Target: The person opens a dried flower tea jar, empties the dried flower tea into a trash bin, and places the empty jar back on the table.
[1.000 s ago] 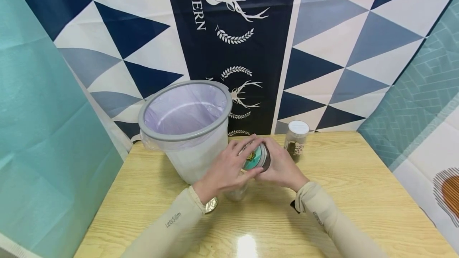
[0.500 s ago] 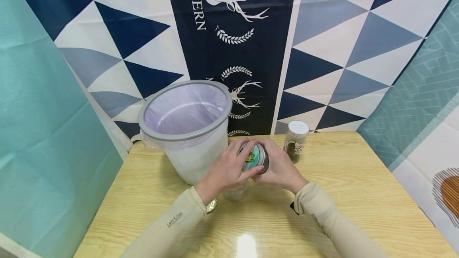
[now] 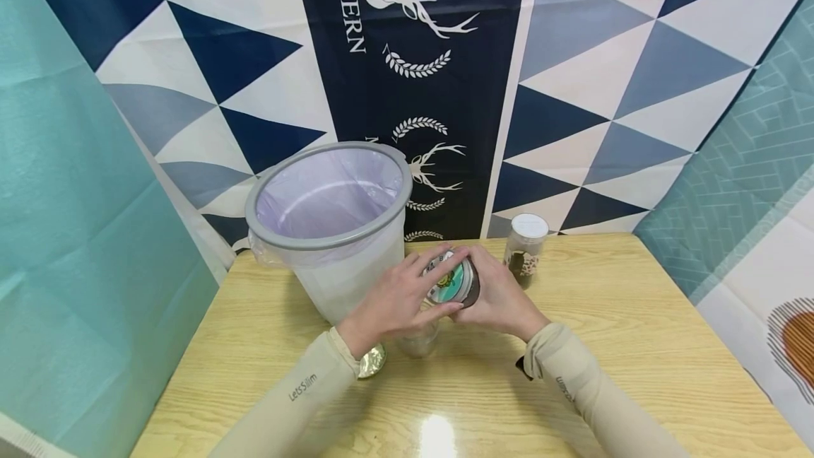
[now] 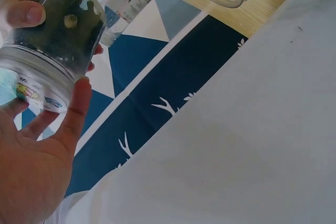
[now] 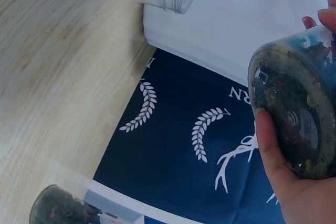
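Teal-topped jar (image 4: 63, 27) slanted above the wooden table (image 3: 585, 394)

Its long axis lay tilted, neither upright nor flat. The lid (image 3: 451, 290) faced up and leftward, toward the head camera; the base (image 5: 289, 116) pointed off to the right, full in the right wrist view. The left hand (image 3: 396, 301) gripped the lid, fingers and thumb spread around its edge. The right hand (image 3: 502, 299) held the body, fingers curved round it. Near the left hand, an open clear jar (image 3: 418, 343) stood upright on the table, a gold disc (image 3: 373, 362) beside it. Beyond the right hand, a white-lidded jar (image 3: 526, 247) stood upright; leftward stood a white bin (image 3: 337, 292).
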{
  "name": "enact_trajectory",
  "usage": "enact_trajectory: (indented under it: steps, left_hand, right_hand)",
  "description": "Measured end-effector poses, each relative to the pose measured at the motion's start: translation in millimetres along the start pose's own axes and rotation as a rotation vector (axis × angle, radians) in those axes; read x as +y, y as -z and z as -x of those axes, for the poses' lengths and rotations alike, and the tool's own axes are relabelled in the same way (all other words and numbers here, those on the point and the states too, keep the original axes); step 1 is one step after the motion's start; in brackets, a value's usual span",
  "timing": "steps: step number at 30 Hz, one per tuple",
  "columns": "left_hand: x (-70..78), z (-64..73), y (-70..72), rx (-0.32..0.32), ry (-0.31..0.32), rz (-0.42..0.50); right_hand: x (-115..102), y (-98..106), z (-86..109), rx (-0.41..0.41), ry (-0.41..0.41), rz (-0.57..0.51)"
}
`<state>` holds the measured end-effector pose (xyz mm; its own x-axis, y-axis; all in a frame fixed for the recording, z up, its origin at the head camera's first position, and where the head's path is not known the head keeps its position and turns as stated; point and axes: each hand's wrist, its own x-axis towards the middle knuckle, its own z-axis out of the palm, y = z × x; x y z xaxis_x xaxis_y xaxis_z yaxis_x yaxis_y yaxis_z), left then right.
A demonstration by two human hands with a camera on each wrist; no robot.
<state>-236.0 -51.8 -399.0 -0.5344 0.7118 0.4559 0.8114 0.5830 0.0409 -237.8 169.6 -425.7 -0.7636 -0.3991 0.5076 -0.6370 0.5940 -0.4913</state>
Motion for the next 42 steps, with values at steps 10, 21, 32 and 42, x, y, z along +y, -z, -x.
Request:
enact_trajectory:
  steps: [10,21,32,42]
  left_hand:
    - [1.4,0.2,-5.6,0.021,0.044,-0.010]
    - [1.4,2.6,-5.4,-0.043,0.089,-0.014]
    - [-3.1,3.8,-0.5,-0.032,-0.076,-0.054]
    - [-0.4,2.2,-1.7,-0.034,-0.080,-0.074]
  right_hand:
    - [-0.9,-4.5,0.9,0.000,-0.024,0.054]
    - [1.5,-4.1,2.0,-0.007,-0.009,0.101]
    - [4.7,-2.8,3.0,0.006,0.023,0.058]
    - [5.8,-2.9,4.5,0.007,0.031,0.075]
